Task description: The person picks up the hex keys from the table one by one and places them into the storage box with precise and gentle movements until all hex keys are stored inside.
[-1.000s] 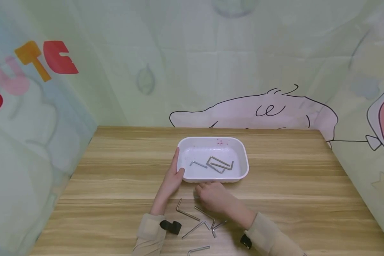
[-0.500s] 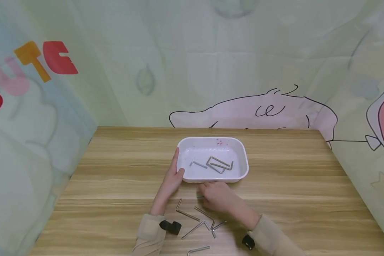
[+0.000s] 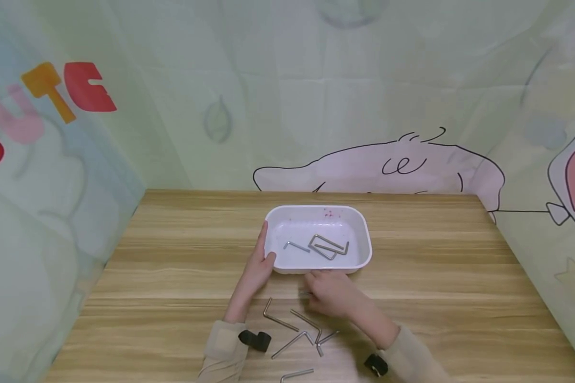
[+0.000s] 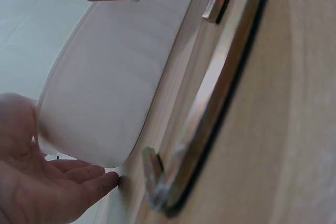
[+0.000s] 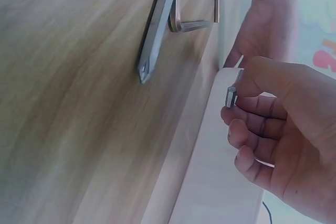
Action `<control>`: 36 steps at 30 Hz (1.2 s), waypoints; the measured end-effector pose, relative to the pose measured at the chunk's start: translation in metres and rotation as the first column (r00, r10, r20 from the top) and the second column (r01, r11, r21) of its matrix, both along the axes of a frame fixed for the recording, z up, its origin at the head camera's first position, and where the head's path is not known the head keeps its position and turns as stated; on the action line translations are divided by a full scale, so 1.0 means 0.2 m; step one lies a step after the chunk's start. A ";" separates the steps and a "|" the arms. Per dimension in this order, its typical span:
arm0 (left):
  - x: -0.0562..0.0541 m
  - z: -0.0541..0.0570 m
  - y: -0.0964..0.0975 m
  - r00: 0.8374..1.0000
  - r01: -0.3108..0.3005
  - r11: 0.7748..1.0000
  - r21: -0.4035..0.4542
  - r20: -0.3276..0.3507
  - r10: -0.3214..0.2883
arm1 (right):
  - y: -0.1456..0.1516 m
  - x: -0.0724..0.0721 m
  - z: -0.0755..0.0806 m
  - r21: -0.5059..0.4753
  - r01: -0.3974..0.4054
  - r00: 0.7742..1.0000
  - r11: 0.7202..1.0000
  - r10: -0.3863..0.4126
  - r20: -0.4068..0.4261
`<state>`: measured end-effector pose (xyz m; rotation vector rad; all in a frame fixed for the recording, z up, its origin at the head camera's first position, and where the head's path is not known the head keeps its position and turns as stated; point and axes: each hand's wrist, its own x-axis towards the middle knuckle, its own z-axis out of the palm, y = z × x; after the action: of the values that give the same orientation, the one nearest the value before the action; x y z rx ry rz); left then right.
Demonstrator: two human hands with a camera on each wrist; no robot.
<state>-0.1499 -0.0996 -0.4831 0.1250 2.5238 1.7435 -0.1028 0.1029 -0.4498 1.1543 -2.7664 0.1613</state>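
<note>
My left hand (image 3: 259, 266) holds the left end of a white plastic tray (image 3: 287, 268), thumb at the front corner and a finger along the side. Inside the tray lie several hex keys (image 3: 297, 246). Just before its front wall, my right hand (image 3: 333, 292) pinches a small silver hex key (image 5: 231, 97) between thumb and index finger. Most of that key is hidden by the fingers; its end also shows in the left wrist view. More hex keys, such as a bronze-coloured one (image 3: 280, 321), lie on the table between my forearms.
The wood-grain table (image 3: 187, 239) meets a printed cloth backdrop (image 3: 287, 106) at its far edge. A silver hex key (image 3: 297, 373) lies nearest me, at the bottom of the head view. Crossed keys (image 3: 319, 340) lie left of my right wrist.
My right hand has slid a little to the right along the tray's front, with the hex key in its fingers. The left hand and the tray stay in place.
</note>
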 end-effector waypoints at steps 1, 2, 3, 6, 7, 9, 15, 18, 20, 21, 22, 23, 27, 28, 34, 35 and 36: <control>0.00 0.00 0.00 1.000 0.001 1.000 -0.002 0.000 -0.001 | 0.00 0.00 0.00 -0.004 0.004 1.000 1.000 -0.004 0.005; 0.00 0.00 0.00 1.000 0.000 1.000 -0.002 0.003 0.000 | 0.01 0.01 0.00 -0.007 0.008 1.000 1.000 -0.008 0.010; 0.00 0.00 0.00 1.000 0.000 1.000 -0.002 0.006 0.000 | 0.01 0.01 0.00 -0.011 0.013 1.000 1.000 -0.012 0.015; 0.00 0.00 0.00 1.000 -0.004 1.000 -0.002 0.012 0.004 | 0.02 0.02 0.01 -0.016 0.023 0.999 1.000 -0.022 0.024; 0.00 0.00 0.00 1.000 -0.005 1.000 -0.003 0.014 0.005 | 0.03 0.03 0.01 -0.018 0.025 0.999 1.000 -0.024 0.026; 0.00 0.00 0.00 1.000 -0.007 1.000 -0.003 0.013 0.007 | 0.04 0.03 0.01 -0.023 0.026 0.999 0.999 -0.026 0.024; 0.00 0.01 0.00 1.000 -0.006 1.000 -0.003 0.016 0.006 | 0.07 0.05 0.01 -0.041 0.035 0.999 0.999 -0.034 0.027; 0.00 0.01 0.01 1.000 -0.006 1.000 -0.003 0.020 0.006 | 0.10 0.06 0.01 -0.050 0.044 0.998 0.998 -0.042 0.038; 0.00 0.01 0.01 1.000 -0.006 1.000 -0.004 0.019 0.006 | 0.11 0.05 0.01 -0.056 0.048 0.998 0.997 -0.046 0.045; 0.00 0.01 0.01 1.000 -0.006 1.000 -0.004 0.018 0.006 | 0.11 0.05 0.01 -0.061 0.050 0.998 0.997 -0.047 0.047; 0.00 0.01 0.01 1.000 -0.007 1.000 -0.004 0.020 0.007 | 0.12 0.05 0.01 -0.070 0.049 0.998 0.996 -0.046 0.048; 0.00 0.01 0.01 1.000 -0.007 1.000 -0.003 0.019 0.007 | 0.12 0.05 0.02 -0.077 0.046 0.998 0.996 -0.043 0.047; 0.00 0.01 0.01 1.000 -0.008 1.000 -0.003 0.019 0.008 | 0.14 0.05 0.03 -0.093 0.043 0.998 0.995 -0.038 0.046; 0.00 0.01 0.01 1.000 -0.008 1.000 -0.004 0.018 0.008 | 0.14 0.05 0.04 -0.093 0.041 0.998 0.995 -0.036 0.047; 0.00 0.01 0.01 1.000 -0.006 1.000 -0.001 0.017 0.006 | 0.13 0.04 0.08 -0.084 0.026 0.999 0.996 -0.025 0.020; 0.00 0.01 0.01 1.000 -0.006 1.000 -0.001 0.019 0.006 | 0.13 0.04 0.08 -0.088 0.023 1.000 0.996 -0.022 0.013; 0.00 0.01 0.01 1.000 -0.006 1.000 0.000 0.020 0.006 | 0.13 0.04 0.09 -0.093 0.022 1.000 0.995 -0.021 0.008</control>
<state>-0.1495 -0.0984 -0.4809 0.0993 2.5133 1.7378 -0.0953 0.1290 -0.4326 1.1034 -2.7443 0.2898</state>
